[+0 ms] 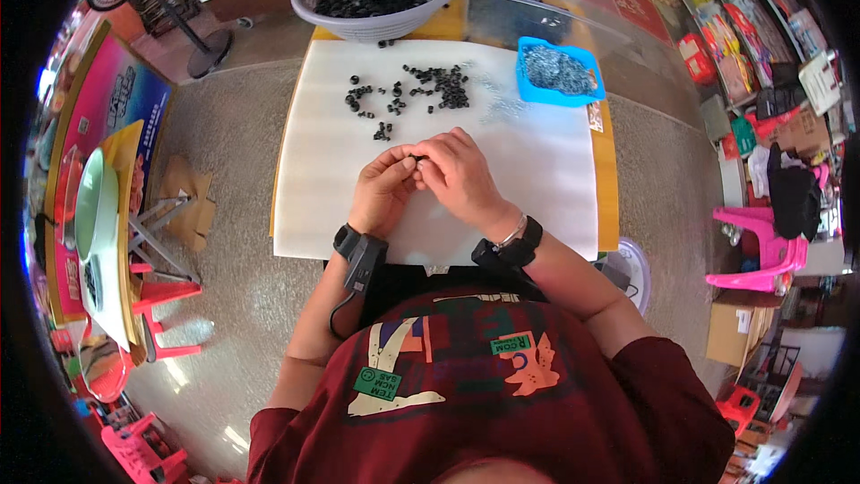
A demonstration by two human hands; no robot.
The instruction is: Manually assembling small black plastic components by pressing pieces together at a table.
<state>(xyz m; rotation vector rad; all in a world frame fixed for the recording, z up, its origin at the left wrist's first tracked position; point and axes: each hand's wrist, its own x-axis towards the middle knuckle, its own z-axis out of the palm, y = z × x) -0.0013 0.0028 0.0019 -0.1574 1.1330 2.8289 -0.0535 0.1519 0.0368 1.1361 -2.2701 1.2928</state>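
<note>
Close together above the white sheet [537, 188], both my hands meet fingertip to fingertip. My left hand [381, 188] pinches a small black part [417, 159] between thumb and finger. The thumb and fingers of my right hand [464, 177] close on the same part from the other side. Its exact kind is mostly hidden by the fingertips. Beyond my hands, several small black cylinder-like pieces [451, 88] lie loose on the sheet. Thin shiny metal bits [506, 108] are scattered to their right.
A grey plastic basket [381, 33] heaped with black pieces stands at the far edge. The blue tray [597, 81] at the far right holds small metal bits. A clear-sided bin [515, 22] sits behind. A pink stool [761, 246] stands right; a fan [208, 52] stands far left.
</note>
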